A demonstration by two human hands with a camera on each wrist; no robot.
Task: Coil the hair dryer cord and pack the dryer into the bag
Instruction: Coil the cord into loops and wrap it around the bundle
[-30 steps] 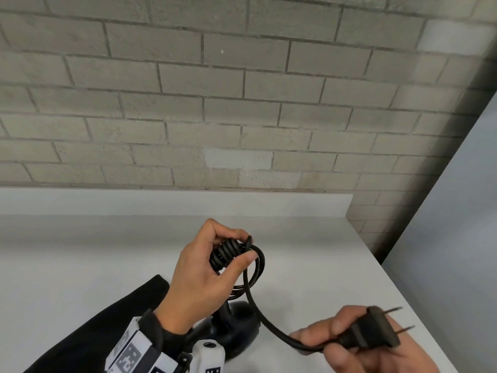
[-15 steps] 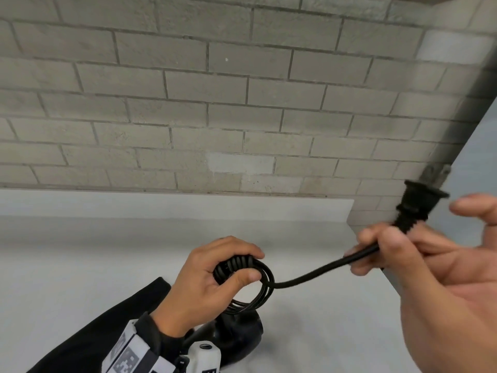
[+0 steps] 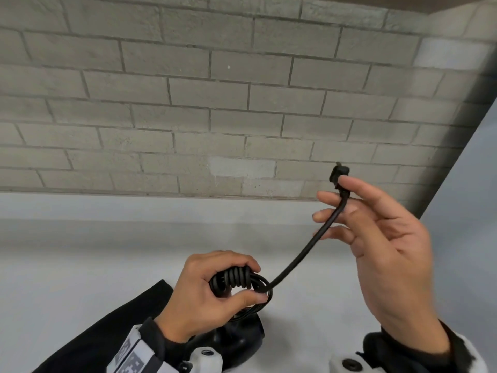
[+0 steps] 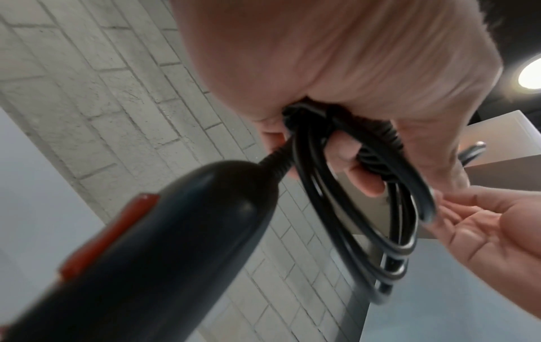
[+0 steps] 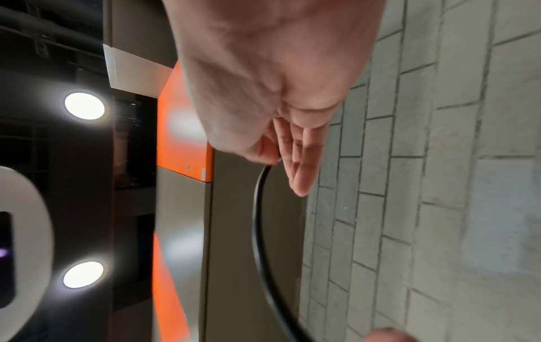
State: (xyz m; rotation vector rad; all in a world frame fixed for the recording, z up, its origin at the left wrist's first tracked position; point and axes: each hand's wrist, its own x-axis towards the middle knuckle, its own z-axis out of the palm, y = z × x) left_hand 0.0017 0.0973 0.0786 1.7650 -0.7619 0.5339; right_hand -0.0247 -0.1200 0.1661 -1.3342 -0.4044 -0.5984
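While the left hand (image 3: 207, 292) clamps the coiled cord (image 3: 236, 278) above the tabletop (image 3: 80, 265), the hair dryer (image 4: 140, 243) hangs below that hand; up and right of the coil, the right hand (image 3: 387, 254) pinches the cord just below the plug (image 3: 339, 175), other fingers spread.

right hand (image 3: 387, 254) fingers (image 3: 326, 196) spread, plug (image 3: 339, 175) nearer coil (image 3: 236, 281)

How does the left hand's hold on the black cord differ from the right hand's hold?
The left hand has fingers and thumb curled tightly round the wound black cord bundle; the right hand has fingers mostly straight, pinching only the cord's end near the black plug. The left hand sits low, above the black hair dryer; the right hand is raised higher, before the grey brick wall. Both hold the same cord.
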